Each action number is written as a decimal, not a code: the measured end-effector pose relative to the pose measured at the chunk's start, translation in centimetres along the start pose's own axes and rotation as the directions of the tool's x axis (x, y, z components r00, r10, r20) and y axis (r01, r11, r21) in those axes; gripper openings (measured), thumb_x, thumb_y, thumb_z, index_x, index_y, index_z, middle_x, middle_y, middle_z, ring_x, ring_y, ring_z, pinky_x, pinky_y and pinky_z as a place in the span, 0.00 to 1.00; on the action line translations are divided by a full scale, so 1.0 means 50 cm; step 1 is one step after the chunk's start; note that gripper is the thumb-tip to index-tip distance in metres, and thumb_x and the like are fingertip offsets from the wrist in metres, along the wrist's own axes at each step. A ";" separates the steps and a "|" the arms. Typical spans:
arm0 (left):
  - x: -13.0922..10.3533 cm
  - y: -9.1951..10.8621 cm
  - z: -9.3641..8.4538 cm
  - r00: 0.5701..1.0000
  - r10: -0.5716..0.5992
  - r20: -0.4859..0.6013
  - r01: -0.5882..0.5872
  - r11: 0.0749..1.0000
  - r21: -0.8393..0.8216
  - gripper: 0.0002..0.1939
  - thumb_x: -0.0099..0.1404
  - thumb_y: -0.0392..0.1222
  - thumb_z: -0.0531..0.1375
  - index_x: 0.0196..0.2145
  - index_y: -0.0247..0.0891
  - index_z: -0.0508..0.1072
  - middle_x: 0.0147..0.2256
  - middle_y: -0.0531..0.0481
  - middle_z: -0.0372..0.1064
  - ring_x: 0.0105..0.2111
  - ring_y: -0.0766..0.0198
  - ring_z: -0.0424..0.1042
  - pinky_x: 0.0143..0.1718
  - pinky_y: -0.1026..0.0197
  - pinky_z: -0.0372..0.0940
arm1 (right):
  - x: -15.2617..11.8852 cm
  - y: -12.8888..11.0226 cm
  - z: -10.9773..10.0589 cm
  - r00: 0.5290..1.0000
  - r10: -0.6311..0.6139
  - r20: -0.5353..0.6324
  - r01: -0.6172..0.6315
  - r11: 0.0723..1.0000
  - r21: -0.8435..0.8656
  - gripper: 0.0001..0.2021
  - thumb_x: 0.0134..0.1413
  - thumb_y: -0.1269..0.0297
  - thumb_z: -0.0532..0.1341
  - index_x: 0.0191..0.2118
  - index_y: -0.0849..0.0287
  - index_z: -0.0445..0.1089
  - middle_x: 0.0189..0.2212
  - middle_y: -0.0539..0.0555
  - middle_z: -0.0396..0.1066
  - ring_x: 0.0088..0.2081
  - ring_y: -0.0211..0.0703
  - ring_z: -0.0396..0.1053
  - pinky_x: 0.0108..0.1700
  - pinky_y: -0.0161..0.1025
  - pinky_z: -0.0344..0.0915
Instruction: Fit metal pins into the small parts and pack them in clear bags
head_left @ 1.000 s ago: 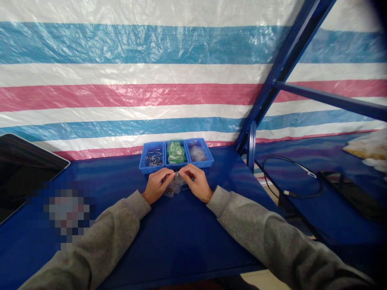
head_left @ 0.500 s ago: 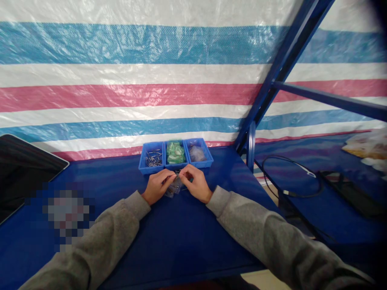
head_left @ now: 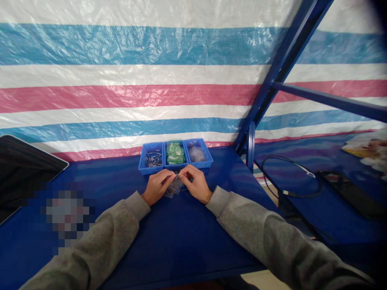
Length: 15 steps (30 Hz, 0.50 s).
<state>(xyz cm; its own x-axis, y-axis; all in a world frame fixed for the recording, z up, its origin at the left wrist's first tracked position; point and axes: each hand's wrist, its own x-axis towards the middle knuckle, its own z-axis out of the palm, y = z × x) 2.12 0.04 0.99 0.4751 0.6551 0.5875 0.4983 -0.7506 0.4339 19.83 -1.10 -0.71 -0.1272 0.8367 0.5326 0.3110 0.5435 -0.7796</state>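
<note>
My left hand (head_left: 157,186) and my right hand (head_left: 196,183) meet at the fingertips over the blue table, both pinching a small clear plastic bag (head_left: 173,189). The bag hangs below the fingers, and its contents are too small to make out. Just behind my hands stand three joined blue bins. The left bin (head_left: 144,166) holds thin metal pieces (head_left: 153,159), the middle one green packets (head_left: 175,153), the right one clear plastic bags (head_left: 197,154).
A dark screen with a light edge (head_left: 27,173) lies at the left, near a pixelated patch. Blue metal posts (head_left: 250,147) rise at the right. Beyond them, a black cable (head_left: 290,196), a dark flat object (head_left: 350,193) and a plastic bag (head_left: 369,151) rest on another blue surface.
</note>
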 end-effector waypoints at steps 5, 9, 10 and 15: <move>-0.001 -0.002 0.001 1.000 0.000 -0.009 0.000 1.000 0.010 0.09 0.66 0.41 0.52 0.34 0.36 0.71 0.30 0.49 0.70 0.30 0.67 0.69 0.33 0.65 0.63 | 0.002 -0.002 -0.002 1.000 0.000 0.020 0.000 0.999 0.034 0.09 0.57 0.59 0.56 0.32 0.58 0.69 0.28 0.51 0.65 0.29 0.38 0.63 0.30 0.35 0.60; -0.003 -0.004 0.003 1.000 0.002 0.000 -0.002 1.000 0.010 0.09 0.66 0.40 0.52 0.34 0.36 0.71 0.31 0.49 0.71 0.31 0.67 0.69 0.34 0.65 0.63 | 0.003 0.000 0.000 1.000 -0.022 0.010 0.021 0.999 0.030 0.09 0.57 0.60 0.56 0.31 0.58 0.69 0.28 0.52 0.65 0.29 0.38 0.62 0.31 0.35 0.60; -0.003 -0.004 0.003 1.000 0.004 0.000 -0.004 1.000 0.011 0.09 0.66 0.41 0.52 0.34 0.36 0.71 0.31 0.49 0.71 0.31 0.67 0.70 0.35 0.65 0.64 | 0.002 0.001 0.001 1.000 -0.023 0.004 0.023 0.999 0.026 0.10 0.57 0.60 0.56 0.30 0.58 0.69 0.27 0.51 0.65 0.28 0.38 0.62 0.30 0.35 0.60; -0.004 -0.003 0.003 0.999 0.015 -0.030 -0.014 1.000 0.018 0.10 0.66 0.41 0.52 0.34 0.36 0.71 0.30 0.49 0.71 0.31 0.66 0.70 0.34 0.65 0.64 | 0.002 0.001 0.001 1.000 -0.019 0.014 0.019 0.999 0.032 0.09 0.57 0.59 0.56 0.32 0.58 0.70 0.28 0.52 0.66 0.29 0.38 0.63 0.31 0.36 0.61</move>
<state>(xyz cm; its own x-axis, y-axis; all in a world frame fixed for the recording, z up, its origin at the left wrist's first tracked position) 2.04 0.06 0.72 0.4607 0.6412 0.6137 0.5048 -0.7580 0.4131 19.79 -1.00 -0.69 -0.1463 0.8269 0.5430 0.2787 0.5611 -0.7794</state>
